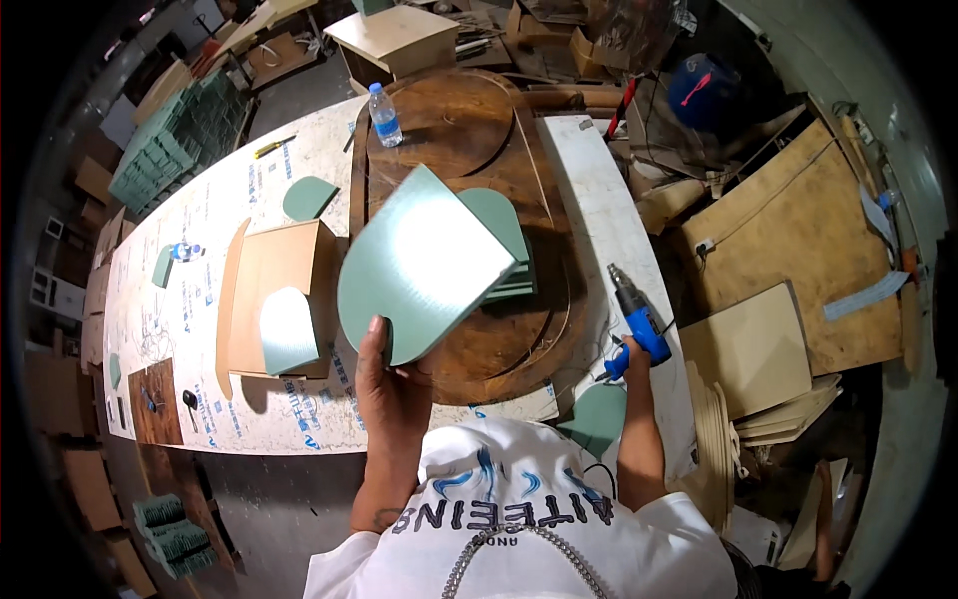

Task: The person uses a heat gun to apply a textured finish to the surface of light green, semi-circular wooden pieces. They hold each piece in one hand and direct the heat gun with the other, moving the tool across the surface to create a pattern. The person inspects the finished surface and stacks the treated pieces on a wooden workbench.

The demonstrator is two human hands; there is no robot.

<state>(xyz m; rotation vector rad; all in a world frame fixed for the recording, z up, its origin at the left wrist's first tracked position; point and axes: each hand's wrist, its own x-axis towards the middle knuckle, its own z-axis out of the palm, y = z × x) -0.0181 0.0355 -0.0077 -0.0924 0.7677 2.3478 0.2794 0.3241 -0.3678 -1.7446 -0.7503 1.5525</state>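
From where I stand, the left hand (394,389) grips a round-ended green panel (419,275) by its near edge, holding it up over the brown wooden board (439,115). The right hand (636,359) is closed around a blue heat gun (639,324) to the right, its nozzle pointing far, well apart from the panel. The work looks partway along: more green panels (511,285) lie stacked just beyond, another rests on a cardboard box (274,255) at left. Which are finished, I can't tell.
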